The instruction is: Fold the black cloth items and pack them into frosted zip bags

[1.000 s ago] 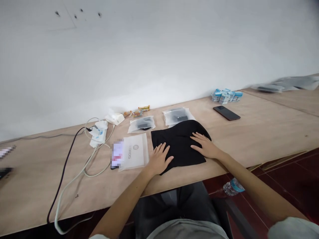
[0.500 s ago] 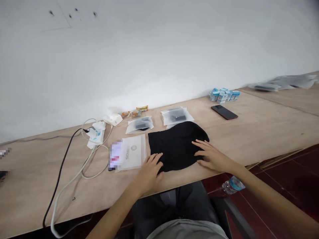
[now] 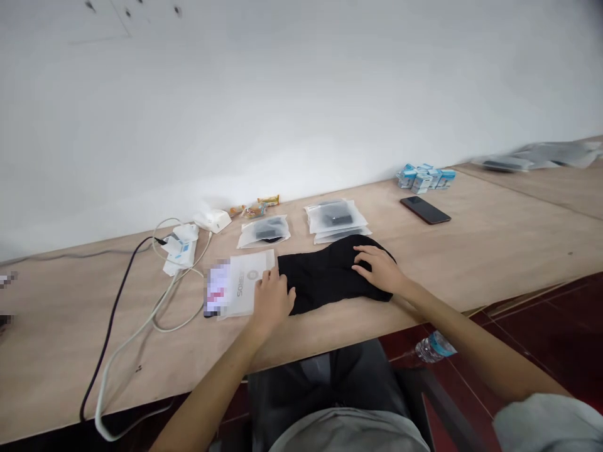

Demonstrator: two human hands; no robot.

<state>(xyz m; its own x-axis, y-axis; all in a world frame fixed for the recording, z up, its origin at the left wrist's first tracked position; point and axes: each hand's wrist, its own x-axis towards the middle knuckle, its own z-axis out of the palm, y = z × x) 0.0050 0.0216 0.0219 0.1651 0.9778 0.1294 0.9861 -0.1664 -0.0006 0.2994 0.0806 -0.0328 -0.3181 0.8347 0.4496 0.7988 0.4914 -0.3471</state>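
Note:
A black piece of cloth (image 3: 325, 275), rounded at its right end and straight at its left, lies flat on the wooden table. My right hand (image 3: 378, 270) rests on its rounded end, fingers apart and slightly bent on the fabric. At the cloth's left end is my left hand (image 3: 273, 301), palm down with its fingers laid over the cloth's edge and the neighbouring pouch. That pouch (image 3: 240, 298) is frosted white plastic with a printed logo, and it partly covers a phone with a lit screen (image 3: 217, 282).
Behind the cloth lie frosted pouches with dark contents (image 3: 336, 216) and another pouch (image 3: 264, 232). A dark phone (image 3: 424, 210) and small blue-white boxes (image 3: 424, 178) are at the right. Cables (image 3: 123, 301) and a white adapter box (image 3: 181, 251) occupy the left. A bottle (image 3: 434, 347) lies below the table edge.
The cloth has become narrower, its near edge now farther from me. My right hand has moved left and away from me over it. My left hand has shifted left and farther forward.

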